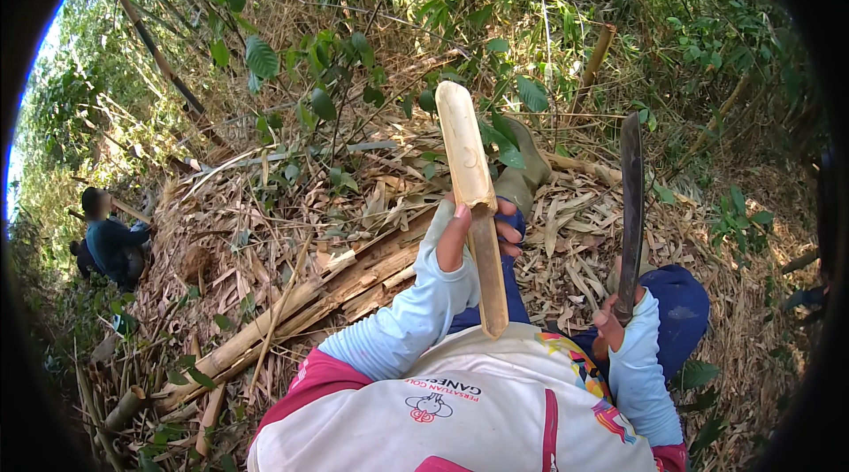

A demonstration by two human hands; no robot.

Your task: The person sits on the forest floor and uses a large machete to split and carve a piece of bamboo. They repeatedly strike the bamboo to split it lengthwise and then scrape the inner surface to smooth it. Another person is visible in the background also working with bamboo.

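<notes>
Split bamboo piece (pixel 466 145), pinched mid-length in my left grip (pixel 455 240).
It looks light and stiff, likely splintery along its edges, so the middle joint seems surest; my right grip (pixel 612 323) wraps the long dark blade (pixel 631 198) well apart. Room looks best between them, over leaf litter (pixel 566 215), before leafy stems (pixel 336 56).

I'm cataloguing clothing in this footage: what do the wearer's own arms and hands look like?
Both forearms are covered by plain light-blue sleeves, emerging from wider red-pink upper sleeves. The left hand and right hand show bare fingers beyond the light-blue fabric.
</notes>
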